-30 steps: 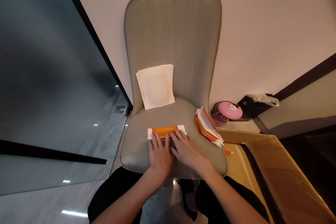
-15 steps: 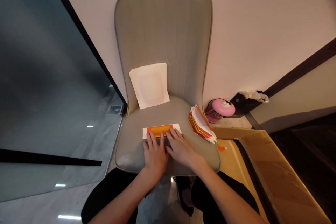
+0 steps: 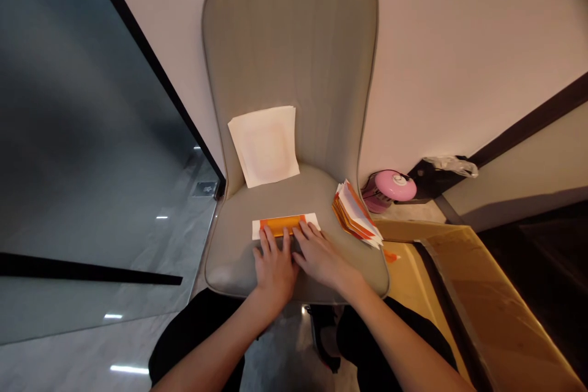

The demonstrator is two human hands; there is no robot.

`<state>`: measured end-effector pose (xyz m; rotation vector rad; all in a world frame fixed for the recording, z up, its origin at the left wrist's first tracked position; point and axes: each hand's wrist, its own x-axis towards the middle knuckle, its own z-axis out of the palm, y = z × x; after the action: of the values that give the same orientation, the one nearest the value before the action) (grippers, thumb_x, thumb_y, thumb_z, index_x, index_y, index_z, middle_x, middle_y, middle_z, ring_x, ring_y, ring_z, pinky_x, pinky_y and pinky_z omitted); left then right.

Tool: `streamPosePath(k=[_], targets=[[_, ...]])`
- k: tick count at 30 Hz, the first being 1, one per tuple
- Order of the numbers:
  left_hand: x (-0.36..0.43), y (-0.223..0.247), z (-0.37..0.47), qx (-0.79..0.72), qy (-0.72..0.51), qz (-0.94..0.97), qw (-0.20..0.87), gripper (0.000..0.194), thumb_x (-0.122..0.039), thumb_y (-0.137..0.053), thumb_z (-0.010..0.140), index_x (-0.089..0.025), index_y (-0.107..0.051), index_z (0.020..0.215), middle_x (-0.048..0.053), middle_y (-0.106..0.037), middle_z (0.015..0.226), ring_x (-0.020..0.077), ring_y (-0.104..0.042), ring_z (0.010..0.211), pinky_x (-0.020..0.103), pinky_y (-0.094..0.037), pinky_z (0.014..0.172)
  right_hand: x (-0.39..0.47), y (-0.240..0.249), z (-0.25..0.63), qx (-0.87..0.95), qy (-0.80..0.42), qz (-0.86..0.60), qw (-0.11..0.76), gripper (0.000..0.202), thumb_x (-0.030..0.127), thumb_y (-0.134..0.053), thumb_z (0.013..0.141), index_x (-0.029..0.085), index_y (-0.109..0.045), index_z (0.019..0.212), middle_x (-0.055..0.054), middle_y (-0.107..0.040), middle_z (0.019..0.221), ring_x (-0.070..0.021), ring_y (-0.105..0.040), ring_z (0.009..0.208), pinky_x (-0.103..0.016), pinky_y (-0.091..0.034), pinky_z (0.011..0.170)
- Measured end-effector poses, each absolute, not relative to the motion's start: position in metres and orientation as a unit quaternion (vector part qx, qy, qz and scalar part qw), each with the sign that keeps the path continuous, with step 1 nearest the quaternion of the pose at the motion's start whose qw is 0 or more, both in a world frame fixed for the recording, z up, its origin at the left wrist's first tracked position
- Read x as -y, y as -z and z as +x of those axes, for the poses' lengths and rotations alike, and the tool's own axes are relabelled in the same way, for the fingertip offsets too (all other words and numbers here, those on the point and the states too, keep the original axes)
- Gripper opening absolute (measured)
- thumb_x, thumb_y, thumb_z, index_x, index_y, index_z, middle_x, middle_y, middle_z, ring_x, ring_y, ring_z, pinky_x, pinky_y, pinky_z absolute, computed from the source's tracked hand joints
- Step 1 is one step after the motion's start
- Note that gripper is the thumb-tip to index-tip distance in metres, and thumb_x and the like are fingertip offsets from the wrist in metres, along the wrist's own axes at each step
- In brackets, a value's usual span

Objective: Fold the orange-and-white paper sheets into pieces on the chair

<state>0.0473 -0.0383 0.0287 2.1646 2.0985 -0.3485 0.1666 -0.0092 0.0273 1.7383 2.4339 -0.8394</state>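
Note:
On the seat of a grey padded chair (image 3: 229, 257) lies a folded paper strip (image 3: 282, 225), orange in the middle with white ends. The fingertips of my left hand (image 3: 277, 263) press along its near edge, fingers stretched out. My right hand (image 3: 319, 254) lies flat beside it, its fingertips on the strip's right part; the thumbs are close together. Against the backrest leans a small stack of square white sheets (image 3: 269, 147). At the seat's right edge sits a bundle of folded orange-and-white papers (image 3: 356, 215).
Right of the chair stands a cardboard box (image 3: 487, 294) with an orange scrap (image 3: 391, 256) on it. Behind it are a pink round-topped device (image 3: 395, 185) and a clear plastic bag (image 3: 452, 165). A glass panel with a black frame (image 3: 151, 58) stands on the left.
The view has shifted slightly. Both hands stay on the folded paper strip in nearly the same pose, and the papers around them have not moved.

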Motion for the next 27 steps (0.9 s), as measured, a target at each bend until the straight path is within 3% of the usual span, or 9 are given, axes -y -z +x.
streamPosePath(k=[27], targets=[[0.0372,-0.0241,0.0470,-0.690,0.119,0.712,0.056,0.069,-0.041,-0.055,0.096,-0.024,-0.031,0.159,0.023,-0.026,0.164,0.0395,-0.025,0.152,0.055,-0.040,0.111,0.0090,-0.0343,0.1671,-0.782,0.277,0.558,0.029,0.065,0.028,-0.051,0.096,0.011,-0.035,0.157,-0.022,-0.021,0.166,-0.0359,-0.021,0.153,-0.055,-0.023,0.121]])
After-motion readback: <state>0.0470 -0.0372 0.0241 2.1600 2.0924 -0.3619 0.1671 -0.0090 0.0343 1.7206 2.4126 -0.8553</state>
